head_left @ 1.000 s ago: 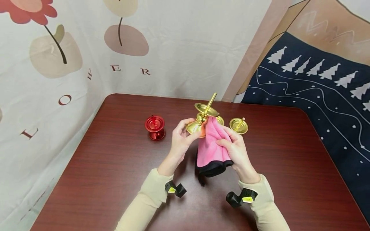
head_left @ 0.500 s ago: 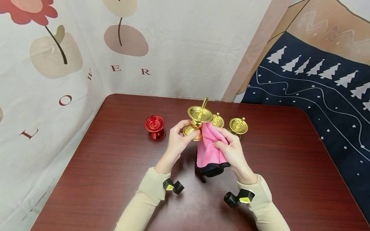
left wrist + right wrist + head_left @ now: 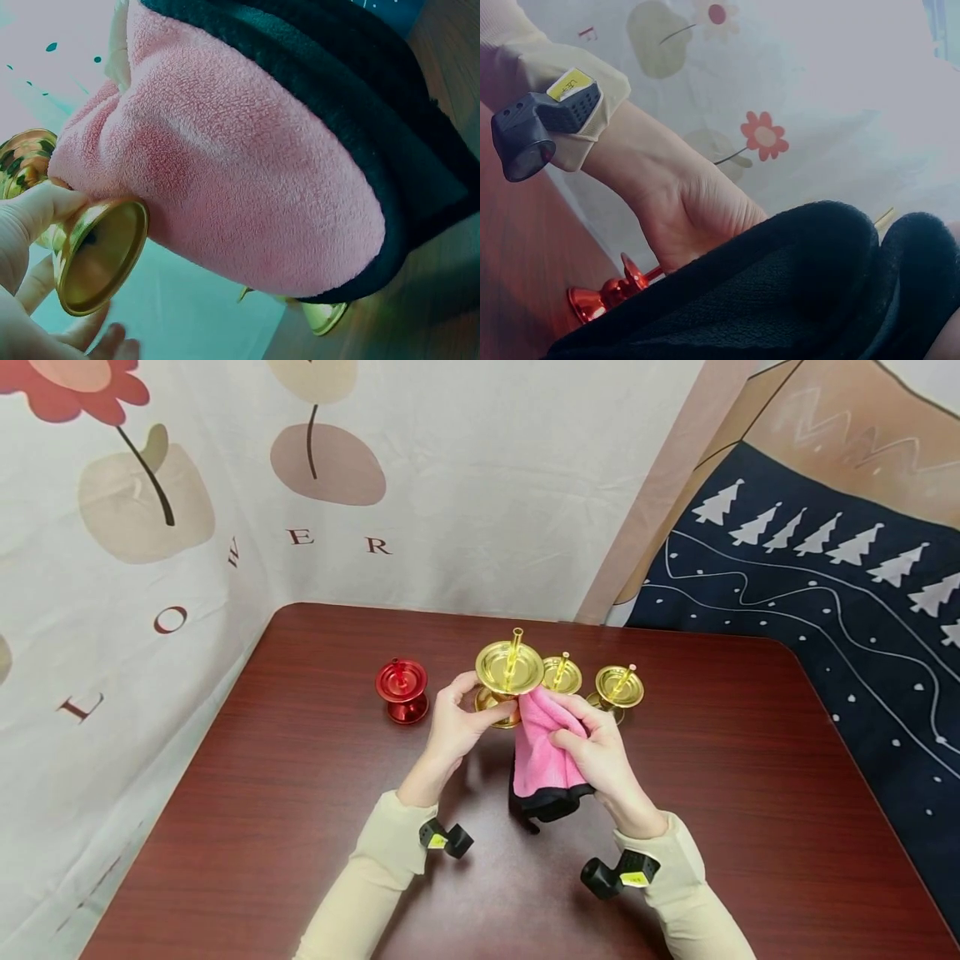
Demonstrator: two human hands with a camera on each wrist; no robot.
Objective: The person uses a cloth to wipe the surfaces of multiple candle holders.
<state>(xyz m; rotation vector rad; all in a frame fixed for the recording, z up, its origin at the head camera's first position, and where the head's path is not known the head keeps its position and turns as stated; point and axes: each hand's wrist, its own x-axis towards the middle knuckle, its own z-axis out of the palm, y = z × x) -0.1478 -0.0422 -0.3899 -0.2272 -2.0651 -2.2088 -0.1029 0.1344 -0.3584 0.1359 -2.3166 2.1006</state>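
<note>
My left hand (image 3: 450, 731) grips a gold candle holder (image 3: 497, 672) low down, by its base and stem, above the middle of the table. The holder stands nearly upright, its dish and thin centre tube facing up in the head view. From the left wrist view, its hollow flared foot (image 3: 101, 259) shows beside the thumb. A pink cloth with a black border (image 3: 543, 752) hangs from my right hand (image 3: 603, 752), which pinches it near the top. The cloth's upper end touches the holder just under the dish. In the right wrist view, dark cloth (image 3: 780, 292) hides the fingers and the gold holder's body.
Two more gold candle holders (image 3: 564, 675) (image 3: 621, 687) stand on the brown table (image 3: 735, 793), behind and right of the hands. A red candle holder (image 3: 402, 683) stands to the left. Printed fabric (image 3: 480, 485) hangs beyond the table's far edge.
The held gold candle holder has turned from leaning right to nearly upright, and has come slightly left and lower. Both hands shifted a little left; the cloth stays against the holder.
</note>
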